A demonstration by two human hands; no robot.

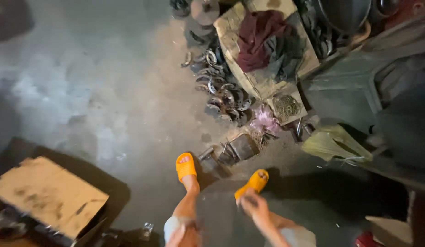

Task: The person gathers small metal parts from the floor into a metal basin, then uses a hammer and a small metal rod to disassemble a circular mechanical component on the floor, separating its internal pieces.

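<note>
two orange slippers (pixel 186 166), one cardboard sheet (pixel 45 194)

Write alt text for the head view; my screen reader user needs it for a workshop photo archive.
Seen from above, a person in orange slide sandals stands on a dusty concrete floor, right hand blurred over the knees and left hand at the bottom edge, neither clearly holding anything. Ahead lie piled metal rings, a maroon cloth on a board, and cardboard at left.

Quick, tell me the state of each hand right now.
Left hand: only partly in view, resting by the knee, grip cannot be told.
Right hand: blurred, apparently holding nothing.
</note>
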